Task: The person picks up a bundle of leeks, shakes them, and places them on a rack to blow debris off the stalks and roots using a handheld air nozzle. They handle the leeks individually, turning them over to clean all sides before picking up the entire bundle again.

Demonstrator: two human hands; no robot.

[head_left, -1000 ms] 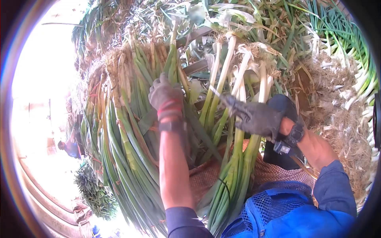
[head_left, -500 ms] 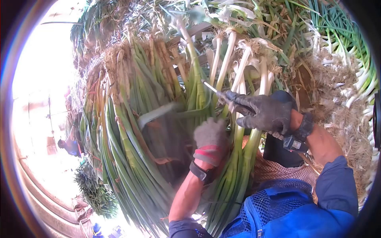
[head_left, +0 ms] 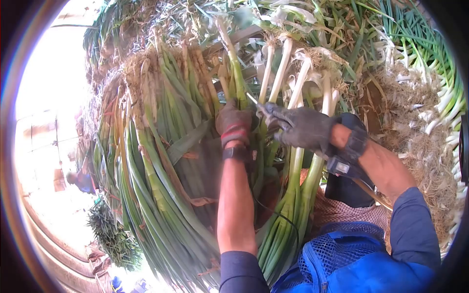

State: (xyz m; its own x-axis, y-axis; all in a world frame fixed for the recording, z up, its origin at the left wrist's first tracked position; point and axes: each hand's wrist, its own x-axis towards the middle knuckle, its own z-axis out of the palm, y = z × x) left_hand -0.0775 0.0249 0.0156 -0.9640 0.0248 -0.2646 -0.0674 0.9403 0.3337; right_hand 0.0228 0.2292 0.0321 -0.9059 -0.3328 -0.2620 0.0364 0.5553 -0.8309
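Observation:
My left hand [head_left: 234,123], in a dark glove with a red cuff, is closed around the stalk of a green onion [head_left: 236,68] whose pale end points up. Just to its right, my right hand [head_left: 300,127], in a grey glove, grips a thin metal-tipped tool [head_left: 252,99] that points up and left. Peeled white-stemmed onions [head_left: 299,83] stand with their roots up behind my right hand. A large bundle of unpeeled green onions [head_left: 156,180] lies to the left, brown roots at the top.
Stripped leaves [head_left: 327,24] are heaped at the top. Root trimmings [head_left: 420,141] cover the ground at the right, beside a row of cleaned onions [head_left: 447,97]. A leafy pile [head_left: 115,234] lies at lower left, and a blurred person [head_left: 84,180] is at the far left.
My left hand has moved up and closed around the onion stalk. My right hand has shifted slightly left and up with the tool. The loose leaf near my left hand has dropped lower.

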